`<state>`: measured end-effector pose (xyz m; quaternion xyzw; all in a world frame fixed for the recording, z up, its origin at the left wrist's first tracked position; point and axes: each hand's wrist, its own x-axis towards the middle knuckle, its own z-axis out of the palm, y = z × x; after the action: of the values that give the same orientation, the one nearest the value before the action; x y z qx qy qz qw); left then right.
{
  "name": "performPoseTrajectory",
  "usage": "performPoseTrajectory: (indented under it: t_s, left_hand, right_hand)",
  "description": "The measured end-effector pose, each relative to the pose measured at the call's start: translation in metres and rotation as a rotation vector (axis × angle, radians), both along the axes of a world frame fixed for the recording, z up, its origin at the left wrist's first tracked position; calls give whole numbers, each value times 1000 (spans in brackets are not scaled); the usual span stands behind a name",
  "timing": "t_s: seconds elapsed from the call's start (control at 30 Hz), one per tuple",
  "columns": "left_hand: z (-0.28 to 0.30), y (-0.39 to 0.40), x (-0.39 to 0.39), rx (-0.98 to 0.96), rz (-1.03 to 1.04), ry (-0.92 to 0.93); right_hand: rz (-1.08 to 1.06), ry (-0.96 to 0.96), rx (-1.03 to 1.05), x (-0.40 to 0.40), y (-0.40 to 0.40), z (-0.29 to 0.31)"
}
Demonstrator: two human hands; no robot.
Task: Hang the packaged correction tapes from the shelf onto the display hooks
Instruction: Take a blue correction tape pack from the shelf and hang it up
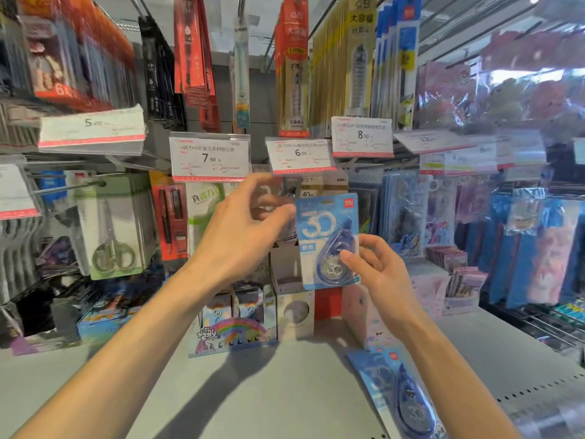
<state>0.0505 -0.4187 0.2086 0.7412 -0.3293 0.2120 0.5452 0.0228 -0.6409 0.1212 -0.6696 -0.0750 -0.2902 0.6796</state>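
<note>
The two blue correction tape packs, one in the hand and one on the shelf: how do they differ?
The held pack stands upright in the air, while the shelf pack lies flat and slanted. The right hand pinches the held pack low down with the left hand by its top corner; nothing touches the shelf pack. Both show blue cards marked 30.

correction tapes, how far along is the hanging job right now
Nothing is clearly done: the hooks under the 6.00 tag are blocked by the hands, so I can't tell what already hangs there. In hand: the right hand holds one blue pack upright by its lower edge, just below that tag, while the left hand reaches beside its top. Left: at least one more pack lies on the shelf.
</note>
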Motion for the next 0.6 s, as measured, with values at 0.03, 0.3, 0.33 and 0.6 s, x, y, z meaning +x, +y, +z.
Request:
performPoseTrajectory:
  t_s: [0.03, 0.3, 0.33, 0.6]
  left_hand:
    - [3, 2, -1, -20, -6, -18]
    - [23, 14, -4, -90, -83, -72]
    - [24, 15, -4, -87, -86, -73]
    - [22, 17, 1, -79, -119, -101]
  right_hand:
    - [-9, -9, -6, 1, -1, 2]
    - [-6, -71, -114, 23, 19, 38]
    - [-8, -71, -142, 25, 22, 43]
    - [-63, -33, -138, 46, 31, 52]
